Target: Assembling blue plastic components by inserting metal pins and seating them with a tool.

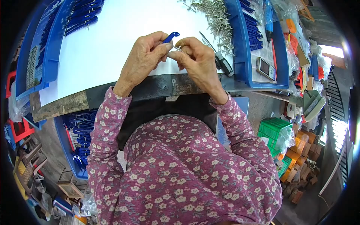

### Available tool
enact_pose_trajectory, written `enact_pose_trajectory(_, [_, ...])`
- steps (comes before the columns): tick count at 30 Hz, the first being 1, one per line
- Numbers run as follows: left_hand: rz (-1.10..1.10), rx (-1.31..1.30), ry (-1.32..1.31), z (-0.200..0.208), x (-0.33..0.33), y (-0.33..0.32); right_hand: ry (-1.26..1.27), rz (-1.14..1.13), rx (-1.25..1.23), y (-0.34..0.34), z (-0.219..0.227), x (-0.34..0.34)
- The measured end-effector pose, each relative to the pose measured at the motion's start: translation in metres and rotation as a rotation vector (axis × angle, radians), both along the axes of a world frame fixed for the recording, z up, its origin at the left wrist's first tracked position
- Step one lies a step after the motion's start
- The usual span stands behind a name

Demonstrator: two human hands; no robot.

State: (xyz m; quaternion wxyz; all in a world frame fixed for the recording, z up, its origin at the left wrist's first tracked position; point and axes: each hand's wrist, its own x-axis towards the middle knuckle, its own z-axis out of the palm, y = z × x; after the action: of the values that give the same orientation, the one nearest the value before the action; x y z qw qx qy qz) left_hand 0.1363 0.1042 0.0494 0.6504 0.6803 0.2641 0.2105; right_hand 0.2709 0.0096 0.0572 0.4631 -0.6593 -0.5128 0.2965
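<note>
Over the white work surface, my left hand is closed on a flat blue part. The rounded end of that part, with small holes in it, sticks up past the fingertips; the rest is hidden in the hand. My right hand is close beside it, its thumb and fingers pinching a small silver rivet-like pin near the blue part. Many similar silver pins lie heaped at the far right. A dark-handled tool rests just right of my right hand.
Blue trays flank the surface: one on the left, one on the right with a phone. Blue parts lie far left. Below the table edge, another blue bin holds blue pieces. A green crate stands right.
</note>
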Motion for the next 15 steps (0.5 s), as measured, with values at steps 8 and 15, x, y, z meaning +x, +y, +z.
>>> enact_pose_trajectory(8, [0.057,-0.161,-0.160,0.002,-0.001,-0.010,0.550,0.046,-0.036,-0.002,0.009,-0.013])
enact_pose_trajectory(15, [0.024,-0.440,-0.404,0.001,-0.006,-0.016,0.318,-0.119,0.120,-0.008,0.013,-0.029])
